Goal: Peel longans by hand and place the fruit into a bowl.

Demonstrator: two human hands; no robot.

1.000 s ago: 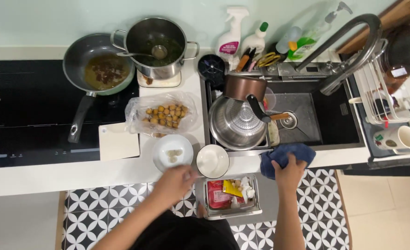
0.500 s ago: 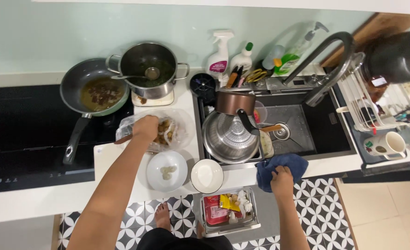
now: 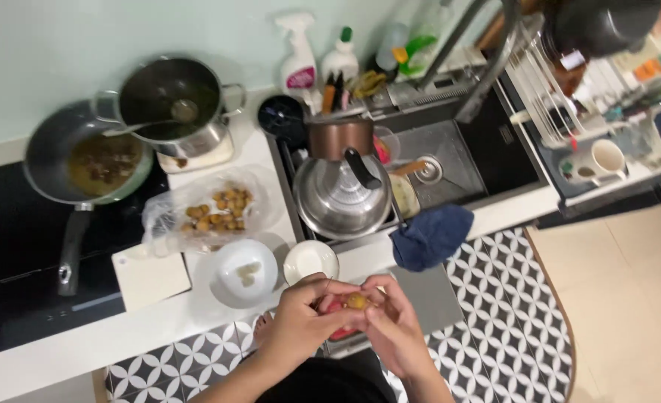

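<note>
Both hands now meet in front of the body, below the counter edge. Half a second ago the left hand (image 3: 300,325) was reaching into the clear bag of small brown fruit (image 3: 211,213) and the right hand (image 3: 394,328) rested on the blue cloth (image 3: 431,237); now the cloth lies alone on the sink edge. Between the fingertips of both hands sits one small round fruit (image 3: 356,301), pinched from either side, so a fruit has come out of the bag and is being worked on. Nearby stand a white bowl (image 3: 244,272) with pale pieces and a small empty white dish (image 3: 310,261)
</note>
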